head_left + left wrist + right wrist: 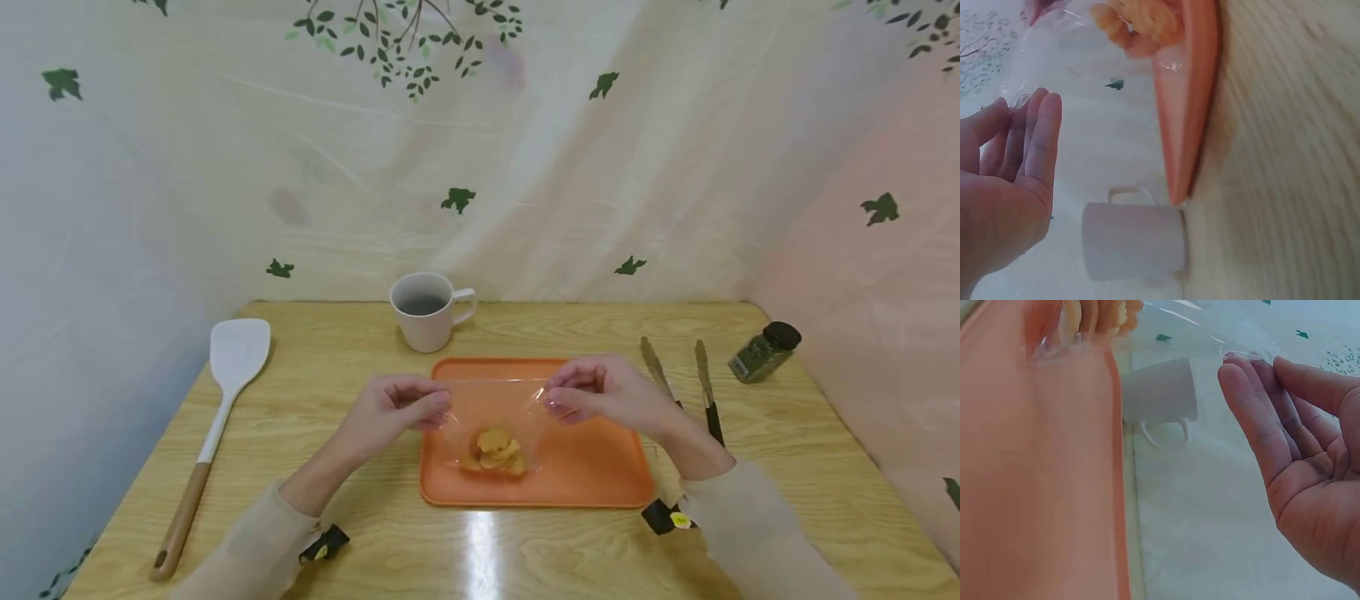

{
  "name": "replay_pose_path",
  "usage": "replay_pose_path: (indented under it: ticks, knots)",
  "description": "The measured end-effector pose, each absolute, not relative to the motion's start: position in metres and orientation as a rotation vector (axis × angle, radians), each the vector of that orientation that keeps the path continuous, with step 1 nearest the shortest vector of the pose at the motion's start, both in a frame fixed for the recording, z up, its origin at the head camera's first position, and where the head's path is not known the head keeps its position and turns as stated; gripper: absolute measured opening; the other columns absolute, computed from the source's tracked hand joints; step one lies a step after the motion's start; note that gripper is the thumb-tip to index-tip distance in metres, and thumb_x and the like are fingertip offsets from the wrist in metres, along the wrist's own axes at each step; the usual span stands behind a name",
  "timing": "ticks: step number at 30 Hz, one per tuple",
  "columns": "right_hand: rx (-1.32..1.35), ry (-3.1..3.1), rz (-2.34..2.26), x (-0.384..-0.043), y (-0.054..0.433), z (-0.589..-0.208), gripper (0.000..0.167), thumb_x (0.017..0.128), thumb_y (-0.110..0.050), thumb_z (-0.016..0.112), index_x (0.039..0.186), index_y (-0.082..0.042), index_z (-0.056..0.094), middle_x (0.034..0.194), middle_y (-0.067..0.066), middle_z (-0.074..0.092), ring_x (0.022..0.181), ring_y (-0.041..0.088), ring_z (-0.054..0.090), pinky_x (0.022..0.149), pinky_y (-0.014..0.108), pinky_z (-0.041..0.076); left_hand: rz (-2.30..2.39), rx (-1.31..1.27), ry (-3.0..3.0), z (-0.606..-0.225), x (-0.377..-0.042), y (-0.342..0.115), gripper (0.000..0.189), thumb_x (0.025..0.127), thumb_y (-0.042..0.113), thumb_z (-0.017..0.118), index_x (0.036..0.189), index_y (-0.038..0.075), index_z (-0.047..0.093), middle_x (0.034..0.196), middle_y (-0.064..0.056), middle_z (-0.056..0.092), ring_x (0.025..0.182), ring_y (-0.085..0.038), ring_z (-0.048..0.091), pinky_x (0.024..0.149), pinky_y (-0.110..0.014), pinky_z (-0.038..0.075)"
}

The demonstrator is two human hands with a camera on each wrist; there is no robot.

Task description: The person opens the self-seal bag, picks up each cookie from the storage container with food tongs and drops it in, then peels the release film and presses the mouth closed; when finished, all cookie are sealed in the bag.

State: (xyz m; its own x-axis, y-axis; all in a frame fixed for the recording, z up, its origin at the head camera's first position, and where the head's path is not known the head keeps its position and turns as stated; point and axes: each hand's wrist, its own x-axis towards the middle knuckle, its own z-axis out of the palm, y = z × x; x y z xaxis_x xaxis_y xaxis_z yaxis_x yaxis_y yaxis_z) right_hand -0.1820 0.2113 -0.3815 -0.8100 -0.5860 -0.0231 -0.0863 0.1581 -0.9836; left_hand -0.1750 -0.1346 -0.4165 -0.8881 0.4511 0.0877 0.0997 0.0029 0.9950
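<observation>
A clear plastic bag [493,407] is stretched by its top corners over the left half of an orange tray [592,475]. Inside the bag, at the bottom, sit several yellow-orange, wavy-edged pieces [495,450] that look like crackers or chips. My left hand [393,408] pinches the left top corner between thumb and fingertips. At the opposite corner, my right hand [611,396] pinches the plastic likewise, which the right wrist view shows with thumb [1313,381] against fingertips. The bag's lower end hangs close over the tray.
Behind the tray stands a light mug [426,321] with dark inside. A white spatula [240,358] with a wooden handle lies at the left. To the right are tongs [707,387] with black handles and a black-lidded jar [761,354]. A leaf-patterned cloth [525,208] hangs behind the table.
</observation>
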Motion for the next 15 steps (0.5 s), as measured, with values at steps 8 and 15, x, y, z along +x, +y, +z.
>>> replay_pose_path:
  ticks: [8, 15]
  knots:
    - [-0.703, 1.953, -1.793, -0.171, 0.178, -0.367, 0.02, 0.097, -0.004, 0.069, 0.11, 0.01, 0.067, 0.103, 0.031, 0.07, 0.09, 0.036, 0.073, 0.078, 0.056, 0.057, 1.961, 0.473, 2.086, -0.385, -0.147, -0.164, 0.023, 0.098, 0.01, 0.069, 0.113, -0.007, 0.069, 0.098, -0.028, 0.071, 0.083, -0.025, 0.074, 0.074, -0.044, 0.06]
    - [-0.657, 1.742, -1.86, -0.149, 0.128, -0.368, 0.025, 0.096, -0.004, 0.07, 0.112, 0.014, 0.065, 0.102, 0.024, 0.073, 0.087, 0.029, 0.074, 0.077, 0.053, 0.058, 1.891, 0.389, 2.118, -0.367, -0.117, -0.214, 0.011, 0.1, 0.009, 0.066, 0.103, 0.0, 0.072, 0.091, -0.012, 0.076, 0.079, -0.02, 0.074, 0.068, -0.043, 0.061]
